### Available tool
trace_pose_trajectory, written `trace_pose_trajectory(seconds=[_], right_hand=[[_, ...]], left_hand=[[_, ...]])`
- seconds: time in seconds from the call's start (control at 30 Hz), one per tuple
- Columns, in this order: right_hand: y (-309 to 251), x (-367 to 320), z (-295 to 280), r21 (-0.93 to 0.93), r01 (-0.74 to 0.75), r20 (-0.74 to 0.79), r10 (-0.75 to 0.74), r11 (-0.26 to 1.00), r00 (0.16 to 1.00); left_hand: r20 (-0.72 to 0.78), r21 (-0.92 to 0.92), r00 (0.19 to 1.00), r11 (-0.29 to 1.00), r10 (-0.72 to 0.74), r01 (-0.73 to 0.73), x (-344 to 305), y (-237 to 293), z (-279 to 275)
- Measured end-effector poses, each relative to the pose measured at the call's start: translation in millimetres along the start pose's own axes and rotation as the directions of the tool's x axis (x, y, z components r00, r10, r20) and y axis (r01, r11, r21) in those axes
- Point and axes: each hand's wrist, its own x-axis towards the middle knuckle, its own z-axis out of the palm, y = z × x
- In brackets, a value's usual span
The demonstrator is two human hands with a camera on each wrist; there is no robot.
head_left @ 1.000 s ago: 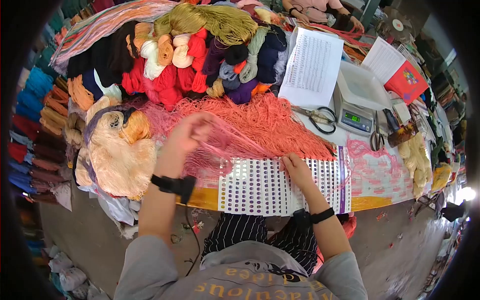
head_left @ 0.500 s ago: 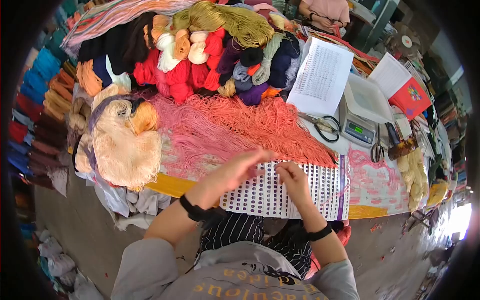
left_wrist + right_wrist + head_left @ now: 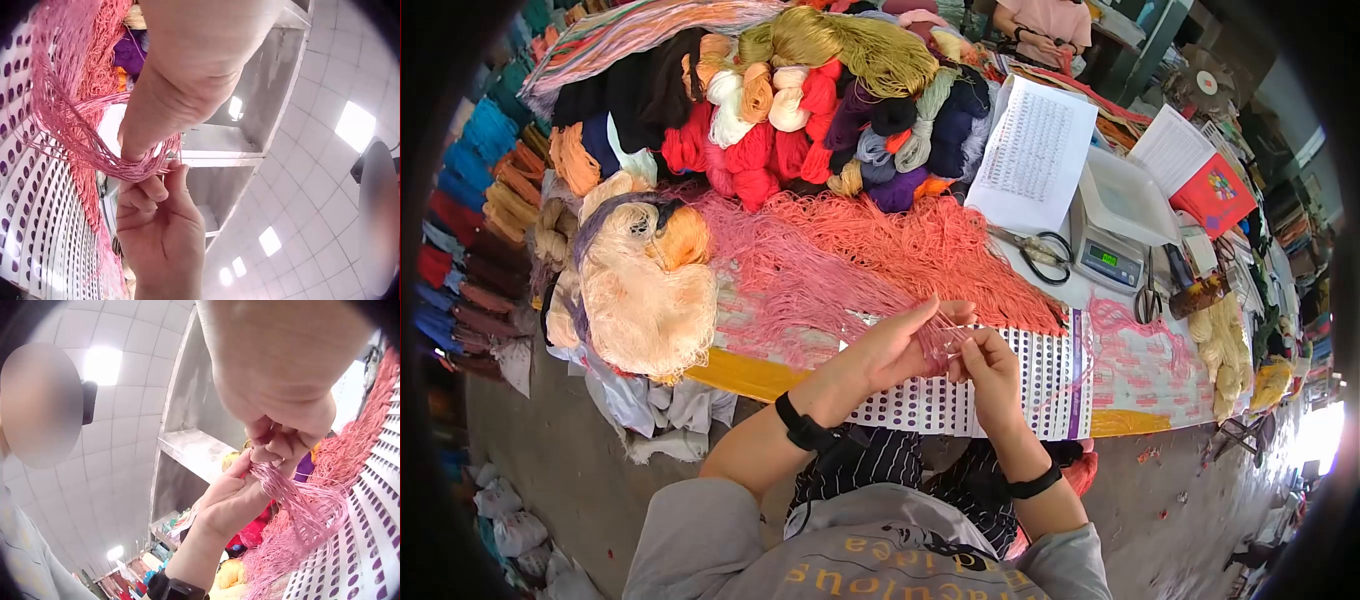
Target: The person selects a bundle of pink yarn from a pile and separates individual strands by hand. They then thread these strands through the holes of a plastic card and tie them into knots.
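Pink yarn (image 3: 800,290) lies spread beside coral yarn (image 3: 940,250), partly over a white sheet with rows of dark dots (image 3: 1050,385). Above this sheet the hands meet. Strands loop over the fingers of my left hand (image 3: 897,350), which grips them; its thumb points up and right. My right hand (image 3: 992,372) pinches strands at the left fingers. In the left wrist view, the pink bundle (image 3: 94,150) bends round my left hand (image 3: 181,81), with my right hand (image 3: 161,231) below. The right wrist view shows strands (image 3: 300,506) hanging from the joined hands; the exact fingertip contact is partly hidden.
Coloured skeins (image 3: 770,130) pile up at the back, and a cream bundle (image 3: 650,300) lies left. Scissors (image 3: 1042,252), printed paper (image 3: 1032,150) and a scale with a tray (image 3: 1108,255) are at right. Another person (image 3: 1045,30) sits beyond.
My left hand has come down and right from over the yarn to meet my right hand. The stretched pink strands now loop round its fingers, and my right hand stays near the sheet's upper edge.
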Motion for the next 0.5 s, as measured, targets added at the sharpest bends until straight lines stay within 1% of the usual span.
trace_pose_trajectory(seconds=[0.07,0.1,0.17,0.2,0.27,0.3,0.37,0.43,0.5], right_hand=[[-10,-3,5,0.024,-0.010,-0.012,0.010,1.000,1.000],[-13,-4,6,0.047,-0.020,-0.022,0.021,0.999,1.000],[-12,-5,2,0.057,-0.023,-0.013,0.024,0.998,1.000],[-11,-6,0,0.067,-0.027,-0.002,0.027,0.997,1.000],[-8,-8,-3,0.051,-0.041,-0.015,0.042,0.998,0.999],[-7,-8,-4,0.036,-0.056,-0.027,0.057,0.998,0.998],[-6,-9,-7,0.048,-0.055,-0.032,0.057,0.997,0.998],[-6,-10,-7,0.061,-0.053,-0.037,0.056,0.997,0.998],[-7,-11,-7,0.020,-0.087,-0.045,0.087,0.996,0.995]], left_hand=[[-0.097,-0.047,0.995,0.999,-0.001,-0.004,-3,3,11],[-0.095,-0.046,0.995,0.999,-0.002,-0.002,-3,3,11],[-0.166,-0.006,0.985,0.999,0.047,-0.049,-1,3,6],[-0.165,-0.007,0.985,0.999,0.047,-0.049,-1,3,2],[-0.078,0.008,0.991,0.994,0.105,-0.105,-2,6,-1],[-0.077,0.007,0.991,0.994,0.107,-0.106,-1,6,0],[-0.186,0.051,0.976,0.993,0.116,-0.108,-4,9,11],[-0.185,0.087,0.975,0.990,0.122,-0.108,-3,9,7],[-0.176,0.128,0.977,0.987,0.122,-0.101,-4,11,8]])
